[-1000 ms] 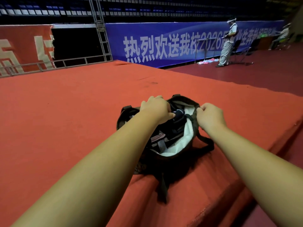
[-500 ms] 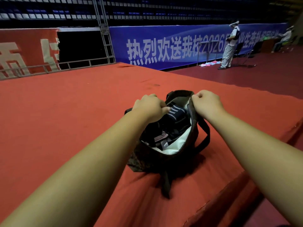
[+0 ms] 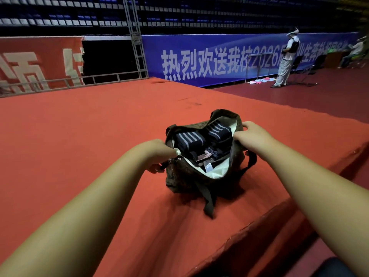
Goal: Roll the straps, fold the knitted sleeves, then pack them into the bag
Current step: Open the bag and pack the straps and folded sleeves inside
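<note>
Gripping the bag point(image 3: 185, 173) near the stage's point(image 3: 79, 136) front edge, left hand point(image 3: 159, 149) pinching one rim end, right hand point(image 3: 248, 133) curled on the other, I judge straps point(image 3: 189, 139) packed, only closing left.

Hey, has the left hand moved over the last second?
Yes. Measured against the dark scuff on the red carpet, the left hand has slid left and toward the person, off the opening of the bag to its left end.
</note>
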